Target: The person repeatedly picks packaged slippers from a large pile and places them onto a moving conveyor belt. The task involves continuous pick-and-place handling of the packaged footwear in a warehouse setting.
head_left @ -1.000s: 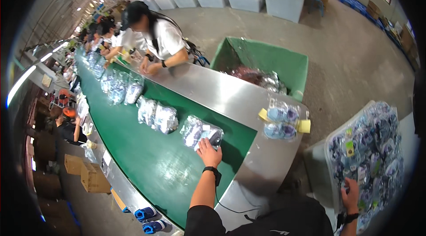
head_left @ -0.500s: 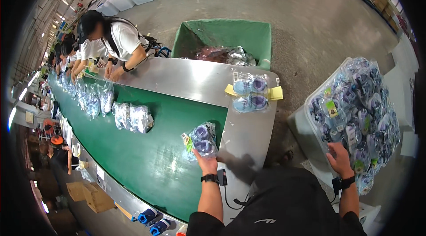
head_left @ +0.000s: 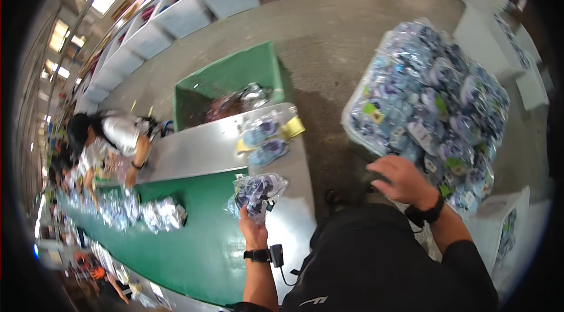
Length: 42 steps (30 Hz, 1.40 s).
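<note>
Left hand [head_left: 254, 231] in the lower middle of the frame, fingers clamped on a clear packet [head_left: 257, 192] of dark blue items, raised just over the seam between the green belt [head_left: 194, 253] and the steel tabletop [head_left: 194, 149]. Black wristband with a small clipped device on that wrist. Right hand [head_left: 403, 181] right of centre, palm down, fingers spread apart and curled a little, touching the near edge of a large heap of packets [head_left: 432, 109] piled in a pale bin on the right; whether anything is gripped there, impossible to tell. Further up the tabletop, two more packets with yellow cards [head_left: 267, 135], just beside a green crate [head_left: 229, 80] holding crumpled plastic. On the belt at middle left, a loose cluster of shiny packets [head_left: 158, 213]. Beyond those, at far left, another person [head_left: 114, 136] in a white top leaning over the tabletop. Row of pale bins [head_left: 194, 9] along the upper left, on a grey concrete floor [head_left: 346, 24].
</note>
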Each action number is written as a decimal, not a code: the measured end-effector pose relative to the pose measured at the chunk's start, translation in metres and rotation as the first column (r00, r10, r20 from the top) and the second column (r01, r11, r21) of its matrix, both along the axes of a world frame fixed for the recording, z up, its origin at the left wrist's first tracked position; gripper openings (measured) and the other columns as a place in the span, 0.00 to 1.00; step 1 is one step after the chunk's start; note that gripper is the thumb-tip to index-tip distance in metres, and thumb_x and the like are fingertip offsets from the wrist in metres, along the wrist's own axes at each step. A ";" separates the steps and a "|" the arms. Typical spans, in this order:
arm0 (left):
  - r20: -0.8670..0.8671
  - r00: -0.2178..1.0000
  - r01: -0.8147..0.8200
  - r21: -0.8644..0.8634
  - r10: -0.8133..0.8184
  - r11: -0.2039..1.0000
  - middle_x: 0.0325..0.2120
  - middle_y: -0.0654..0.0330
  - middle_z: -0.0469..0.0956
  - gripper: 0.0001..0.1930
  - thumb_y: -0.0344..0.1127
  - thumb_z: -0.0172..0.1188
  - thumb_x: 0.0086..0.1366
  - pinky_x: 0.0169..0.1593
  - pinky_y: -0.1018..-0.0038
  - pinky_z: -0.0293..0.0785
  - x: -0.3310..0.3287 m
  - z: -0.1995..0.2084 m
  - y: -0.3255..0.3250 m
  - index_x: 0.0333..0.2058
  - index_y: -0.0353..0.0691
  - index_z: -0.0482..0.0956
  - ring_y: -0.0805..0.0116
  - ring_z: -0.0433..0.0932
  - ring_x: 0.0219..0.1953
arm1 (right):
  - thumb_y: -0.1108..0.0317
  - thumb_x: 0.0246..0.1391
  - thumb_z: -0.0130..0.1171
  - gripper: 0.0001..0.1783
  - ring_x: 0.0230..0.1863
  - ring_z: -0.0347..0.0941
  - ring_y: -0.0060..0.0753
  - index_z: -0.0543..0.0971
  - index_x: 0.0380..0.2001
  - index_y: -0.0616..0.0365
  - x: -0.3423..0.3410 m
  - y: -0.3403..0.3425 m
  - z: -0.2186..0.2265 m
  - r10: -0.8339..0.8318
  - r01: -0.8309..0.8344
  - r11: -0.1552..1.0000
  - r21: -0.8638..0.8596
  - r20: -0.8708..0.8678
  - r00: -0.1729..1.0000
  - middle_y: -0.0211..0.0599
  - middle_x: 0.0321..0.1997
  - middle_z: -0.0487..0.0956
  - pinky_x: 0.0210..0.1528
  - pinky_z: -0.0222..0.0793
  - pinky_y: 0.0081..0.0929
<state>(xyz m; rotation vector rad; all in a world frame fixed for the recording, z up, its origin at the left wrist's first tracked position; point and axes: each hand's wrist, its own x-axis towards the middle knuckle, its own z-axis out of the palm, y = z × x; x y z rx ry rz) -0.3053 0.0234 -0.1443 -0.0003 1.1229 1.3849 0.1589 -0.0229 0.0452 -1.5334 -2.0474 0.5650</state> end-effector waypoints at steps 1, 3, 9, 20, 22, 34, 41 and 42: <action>0.061 0.994 0.093 0.002 -0.093 0.996 0.49 0.53 0.85 0.18 0.39 0.54 0.76 0.53 0.59 0.86 0.018 0.014 0.002 0.56 0.34 0.77 0.55 0.86 0.49 | 0.66 0.52 0.72 0.23 0.52 0.80 0.51 0.82 0.52 0.56 -0.003 0.000 0.001 0.050 -0.050 0.998 0.031 0.002 0.999 0.42 0.49 0.83 0.54 0.76 0.44; 0.146 0.944 0.296 0.027 -0.296 0.955 0.53 0.54 0.84 0.19 0.41 0.52 0.77 0.61 0.61 0.80 0.061 0.041 0.004 0.59 0.36 0.76 0.57 0.83 0.54 | 0.64 0.51 0.74 0.27 0.54 0.79 0.50 0.81 0.55 0.54 -0.009 0.002 -0.002 0.137 -0.137 0.979 0.154 0.011 0.991 0.40 0.52 0.83 0.56 0.75 0.45; 0.069 0.678 0.733 0.000 -0.732 0.680 0.56 0.61 0.84 0.25 0.55 0.48 0.76 0.62 0.57 0.75 0.194 0.100 0.002 0.60 0.46 0.79 0.59 0.81 0.58 | 0.57 0.38 0.80 0.51 0.65 0.72 0.50 0.71 0.65 0.64 -0.018 -0.011 -0.017 0.225 -0.235 0.956 0.176 0.077 0.971 0.48 0.61 0.76 0.64 0.68 0.47; 0.068 0.360 0.933 -0.019 -0.930 0.360 0.58 0.61 0.82 0.26 0.55 0.49 0.78 0.62 0.55 0.76 0.346 0.144 -0.044 0.64 0.46 0.75 0.58 0.80 0.59 | 0.51 0.38 0.81 0.56 0.62 0.72 0.49 0.68 0.67 0.67 0.088 -0.101 0.000 -0.064 0.053 0.990 0.130 0.082 0.995 0.49 0.60 0.75 0.61 0.66 0.44; 0.102 0.249 0.963 0.078 -0.963 0.257 0.59 0.63 0.81 0.27 0.60 0.48 0.77 0.61 0.52 0.75 0.373 0.150 -0.052 0.63 0.49 0.76 0.58 0.79 0.60 | 0.51 0.40 0.79 0.50 0.60 0.72 0.50 0.71 0.63 0.66 0.109 -0.122 0.008 -0.141 0.136 0.976 0.172 0.019 0.990 0.48 0.58 0.75 0.60 0.68 0.44; -0.165 0.179 0.969 0.200 -0.970 0.144 0.51 0.48 0.82 0.24 0.35 0.54 0.79 0.54 0.62 0.82 0.432 0.185 -0.077 0.68 0.35 0.65 0.56 0.84 0.51 | 0.55 0.43 0.73 0.33 0.48 0.75 0.54 0.73 0.48 0.61 0.245 -0.229 0.043 -0.598 0.576 0.767 0.283 -0.010 0.801 0.47 0.46 0.75 0.51 0.74 0.46; -0.470 0.157 0.982 -0.020 -0.869 0.188 0.56 0.54 0.81 0.23 0.41 0.55 0.81 0.58 0.62 0.79 0.378 0.175 -0.075 0.69 0.40 0.69 0.59 0.81 0.57 | 0.58 0.43 0.75 0.32 0.54 0.73 0.51 0.72 0.49 0.58 0.350 -0.271 0.019 -0.838 0.746 0.545 0.383 0.228 0.495 0.43 0.50 0.74 0.58 0.70 0.47; -0.479 0.171 0.978 -0.024 -0.861 0.208 0.55 0.53 0.81 0.23 0.39 0.56 0.80 0.57 0.63 0.80 0.368 0.174 -0.074 0.69 0.39 0.69 0.60 0.82 0.56 | 0.59 0.44 0.75 0.31 0.55 0.73 0.51 0.72 0.49 0.57 0.357 -0.273 0.008 -0.848 0.750 0.529 0.396 0.253 0.465 0.43 0.50 0.74 0.59 0.69 0.47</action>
